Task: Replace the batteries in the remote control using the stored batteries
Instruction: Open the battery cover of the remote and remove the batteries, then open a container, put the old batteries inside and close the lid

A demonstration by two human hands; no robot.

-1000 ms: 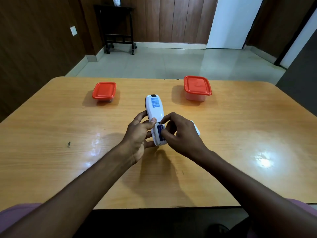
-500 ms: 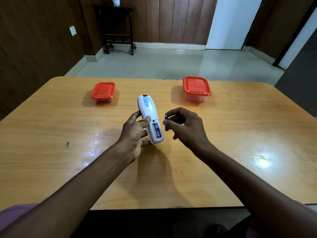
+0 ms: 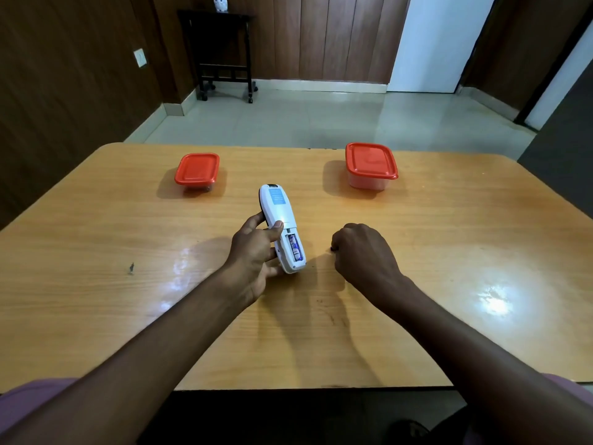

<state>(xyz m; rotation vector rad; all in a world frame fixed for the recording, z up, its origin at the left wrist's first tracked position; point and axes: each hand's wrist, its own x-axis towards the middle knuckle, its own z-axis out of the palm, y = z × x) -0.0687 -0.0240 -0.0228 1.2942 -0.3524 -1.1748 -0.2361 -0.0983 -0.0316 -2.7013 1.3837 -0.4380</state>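
Observation:
My left hand [image 3: 253, 252] grips a white remote control [image 3: 278, 207] by its side, back face up and tilted above the wooden table [image 3: 449, 239]. The battery compartment is uncovered, and one blue battery [image 3: 295, 248] lies in its right slot; the left slot looks bare. To the right of the remote, my right hand [image 3: 362, 252] rests knuckles-up on the table with the fingers curled shut. A small dark tip, the removed battery [image 3: 333, 249], pokes out at the fingertips. No compartment cover is visible.
Two red-lidded plastic containers stand at the far side of the table: a small one [image 3: 197, 170] at the left and a larger one [image 3: 370, 163] at the right, both closed. A dark side table [image 3: 221, 53] stands against the far wall.
My right hand pulled one blue battery out of the remote, carried it right and lowered to the table with fingers closed over it. The left hand kept the remote, tilting it slightly.

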